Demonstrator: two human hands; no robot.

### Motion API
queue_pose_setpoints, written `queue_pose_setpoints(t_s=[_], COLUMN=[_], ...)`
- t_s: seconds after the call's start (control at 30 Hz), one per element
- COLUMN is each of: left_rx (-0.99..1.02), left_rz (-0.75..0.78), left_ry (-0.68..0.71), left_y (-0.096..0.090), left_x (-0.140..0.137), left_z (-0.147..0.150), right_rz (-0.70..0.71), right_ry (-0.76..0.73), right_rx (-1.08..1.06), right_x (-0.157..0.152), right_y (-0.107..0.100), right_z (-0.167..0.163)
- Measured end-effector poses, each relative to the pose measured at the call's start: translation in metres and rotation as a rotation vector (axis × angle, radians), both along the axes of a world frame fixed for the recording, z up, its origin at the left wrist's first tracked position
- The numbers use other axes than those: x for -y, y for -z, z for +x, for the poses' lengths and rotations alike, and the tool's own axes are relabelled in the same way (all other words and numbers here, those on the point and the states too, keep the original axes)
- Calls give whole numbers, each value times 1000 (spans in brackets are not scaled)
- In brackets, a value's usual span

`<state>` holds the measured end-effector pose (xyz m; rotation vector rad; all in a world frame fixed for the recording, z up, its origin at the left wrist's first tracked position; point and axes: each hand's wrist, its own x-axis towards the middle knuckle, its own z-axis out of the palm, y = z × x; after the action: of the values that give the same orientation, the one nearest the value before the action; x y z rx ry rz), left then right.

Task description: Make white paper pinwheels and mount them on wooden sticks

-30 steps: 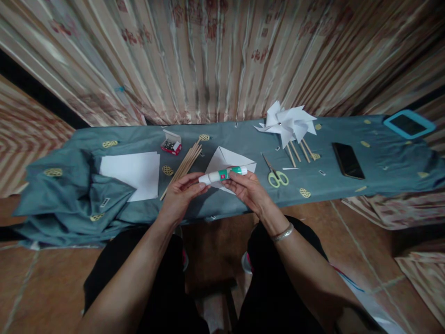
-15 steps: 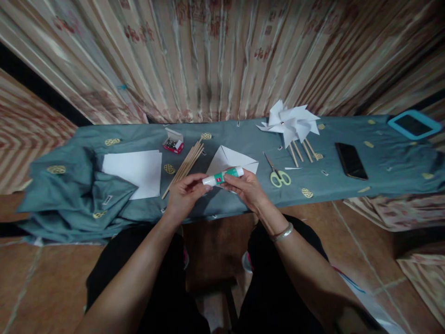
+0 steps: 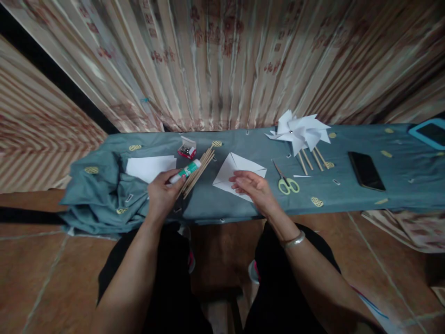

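Note:
My left hand [image 3: 162, 194] is closed around a white and green glue stick [image 3: 187, 171], which points up and to the right above a bundle of thin wooden sticks [image 3: 199, 172]. A square of white paper [image 3: 225, 171] with slits running in from its corners lies on the cloth. Over its right part hovers my right hand [image 3: 253, 188], fingers loosely bent and slightly apart, holding nothing; whether it touches the paper I cannot tell. Scissors with light green handles [image 3: 288, 184] rest to the right of that hand.
White paper pinwheels [image 3: 302, 131] on wooden sticks lie at the back right. A black phone [image 3: 366, 170] and a blue-framed tablet [image 3: 429, 134] are farther right. Left of the sticks stand a small open box of pins [image 3: 187, 149] and a stack of white paper [image 3: 149, 168]. The cloth [image 3: 104, 199] is bunched at left.
My right hand has let go of the glue stick and is over the slit paper. My left hand has carried the glue stick leftward. The view has shifted a little.

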<state>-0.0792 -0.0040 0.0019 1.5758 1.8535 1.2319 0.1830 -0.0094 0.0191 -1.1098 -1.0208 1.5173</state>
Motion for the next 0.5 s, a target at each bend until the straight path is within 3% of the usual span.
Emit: queue_pose_setpoints(t_s=[0.17, 0.3, 0.43, 0.5], left_rx=[-557, -628, -580, -571], left_rz=[-12, 190, 341, 313], left_ry=[27, 73, 533, 694], left_y=[1, -6, -1, 5], left_x=[-3, 5, 15, 15], left_z=[-26, -1, 55, 82], right_rz=[141, 334, 516, 558], right_ry=[82, 155, 71, 17], right_rx=[196, 559, 886, 966], right_x=[1, 6, 15, 19], right_y=[10, 18, 22, 24], right_z=[29, 55, 71, 74])
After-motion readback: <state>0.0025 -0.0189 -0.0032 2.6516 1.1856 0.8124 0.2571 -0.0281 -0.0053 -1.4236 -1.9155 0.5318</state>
